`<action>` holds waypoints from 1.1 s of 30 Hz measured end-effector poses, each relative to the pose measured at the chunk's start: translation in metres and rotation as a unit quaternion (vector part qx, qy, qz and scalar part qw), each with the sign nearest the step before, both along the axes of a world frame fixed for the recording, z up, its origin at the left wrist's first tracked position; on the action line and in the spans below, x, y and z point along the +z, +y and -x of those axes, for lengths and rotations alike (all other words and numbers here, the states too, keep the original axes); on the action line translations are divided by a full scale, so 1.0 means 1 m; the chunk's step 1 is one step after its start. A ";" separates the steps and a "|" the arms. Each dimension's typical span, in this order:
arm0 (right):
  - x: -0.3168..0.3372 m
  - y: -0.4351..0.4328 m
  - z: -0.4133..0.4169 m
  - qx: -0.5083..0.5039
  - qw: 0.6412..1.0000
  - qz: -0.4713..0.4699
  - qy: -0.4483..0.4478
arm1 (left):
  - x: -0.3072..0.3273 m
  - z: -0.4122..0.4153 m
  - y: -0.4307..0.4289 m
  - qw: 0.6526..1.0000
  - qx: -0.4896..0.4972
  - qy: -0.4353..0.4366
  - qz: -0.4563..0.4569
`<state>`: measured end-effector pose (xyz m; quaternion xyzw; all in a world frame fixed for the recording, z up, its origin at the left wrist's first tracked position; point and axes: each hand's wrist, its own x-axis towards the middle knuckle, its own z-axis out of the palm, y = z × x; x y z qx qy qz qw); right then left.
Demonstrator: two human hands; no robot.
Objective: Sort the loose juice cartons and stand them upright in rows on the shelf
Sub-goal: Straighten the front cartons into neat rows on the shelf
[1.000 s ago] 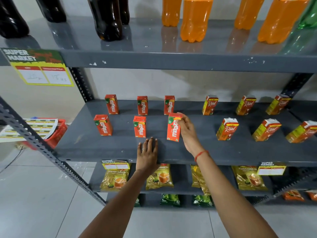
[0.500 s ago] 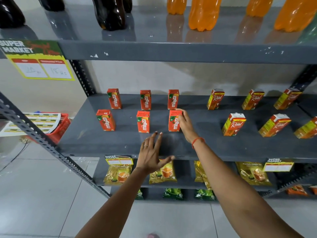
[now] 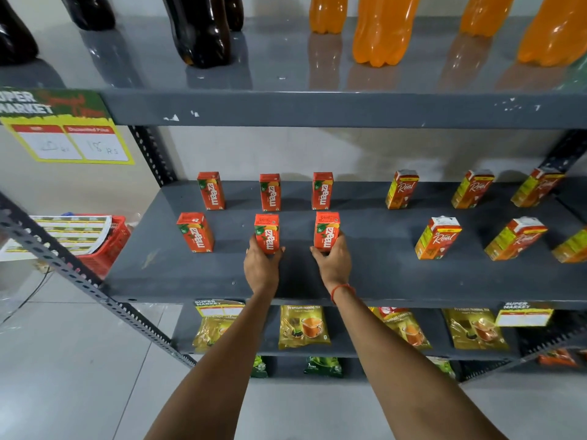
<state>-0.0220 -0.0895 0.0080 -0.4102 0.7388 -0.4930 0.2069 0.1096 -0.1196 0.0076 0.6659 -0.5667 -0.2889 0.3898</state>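
Observation:
Several red Maaza cartons stand upright in two rows on the left of the grey middle shelf. My left hand grips the base of the front-middle Maaza carton. My right hand grips the base of the front-right Maaza carton. A third front carton stands free to the left. Three back-row Maaza cartons stand behind. Several red-and-yellow Real cartons stand in two rows on the right of the same shelf.
Dark cola bottles and orange soda bottles stand on the top shelf. A price tag hangs at the left. Tea packets fill the shelf below. A red basket with papers sits left of the rack's perforated post.
My right hand set the front-right Maaza carton upright on the shelf and slid down to its base. My left hand rose from the shelf edge and took hold of the front-middle carton.

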 end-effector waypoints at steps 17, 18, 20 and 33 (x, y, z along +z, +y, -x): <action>0.011 0.020 0.009 -0.026 0.997 0.047 0.059 | 0.009 0.006 0.019 0.984 0.001 -0.114 0.134; 0.015 0.027 0.015 -0.027 0.993 0.075 0.088 | 0.011 0.012 0.028 0.975 -0.012 -0.142 0.170; 0.022 0.040 0.030 -0.039 0.983 0.124 0.127 | 0.013 0.031 0.044 0.960 -0.064 -0.168 0.216; 0.011 0.138 0.244 -0.188 0.971 0.096 0.108 | 0.016 0.260 0.120 0.976 -0.210 -0.015 0.046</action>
